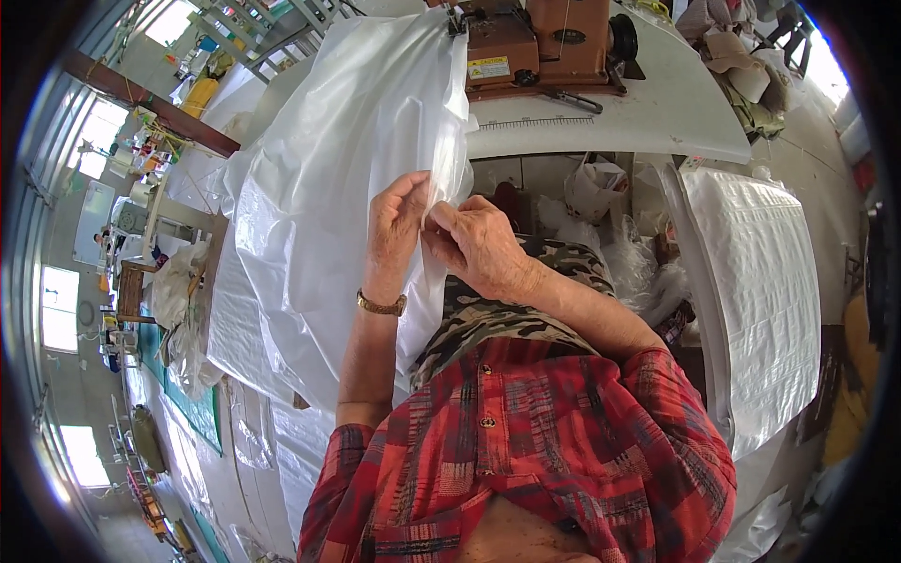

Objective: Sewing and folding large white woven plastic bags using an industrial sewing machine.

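A large white woven plastic sack (347, 159) drapes from the sewing machine (535, 42) down over my lap. My left hand (394, 230), with a gold watch on its wrist, pinches the sack's right edge from the left. Right beside it, my right hand (479, 246) grips the same edge, fingertips touching the left hand's. Both hands hold the fabric edge just below the front of the white machine table (648, 117). The sack's upper end lies under the machine's needle area.
A stack of white woven sacks (751, 281) lies to my right. More white sacks (244, 319) pile up on my left. Under the table sit plastic bags (596, 188) and clutter. A workshop with windows and tables stretches at far left.
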Tool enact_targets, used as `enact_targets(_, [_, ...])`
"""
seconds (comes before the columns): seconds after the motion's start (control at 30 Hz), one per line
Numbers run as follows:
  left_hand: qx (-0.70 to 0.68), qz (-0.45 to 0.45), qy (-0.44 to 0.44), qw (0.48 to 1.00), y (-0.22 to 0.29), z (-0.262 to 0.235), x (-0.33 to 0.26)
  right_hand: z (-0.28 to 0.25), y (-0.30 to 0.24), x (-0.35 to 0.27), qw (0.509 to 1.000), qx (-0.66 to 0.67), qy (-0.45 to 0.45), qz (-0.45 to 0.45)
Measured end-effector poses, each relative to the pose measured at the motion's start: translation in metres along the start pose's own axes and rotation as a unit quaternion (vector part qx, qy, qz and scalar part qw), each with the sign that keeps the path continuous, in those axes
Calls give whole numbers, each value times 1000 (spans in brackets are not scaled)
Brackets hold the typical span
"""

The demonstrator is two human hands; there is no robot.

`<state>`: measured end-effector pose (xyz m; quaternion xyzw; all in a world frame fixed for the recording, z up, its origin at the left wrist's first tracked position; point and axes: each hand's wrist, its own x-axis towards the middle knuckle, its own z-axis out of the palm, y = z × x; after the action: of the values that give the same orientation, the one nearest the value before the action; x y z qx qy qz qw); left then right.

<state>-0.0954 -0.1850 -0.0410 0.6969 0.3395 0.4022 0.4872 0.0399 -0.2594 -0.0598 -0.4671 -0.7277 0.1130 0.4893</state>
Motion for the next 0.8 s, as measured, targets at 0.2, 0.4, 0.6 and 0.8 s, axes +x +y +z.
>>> enact_targets(0.2, [-16,-52,31,998,8,11,22,1,6,-1,999,-15,-6,-39])
enact_targets(0.4, [-89,-50,13,995,-14,8,55,-15,19,11,993,-17,30,-112])
enact_targets(0.6, [-209,-96,14,973,-4,14,54,-20,62,45,959,-72,273,-26])
enact_targets(0.8, [-228,-104,26,968,5,14,56,-8,86,54,972,-106,205,-37])
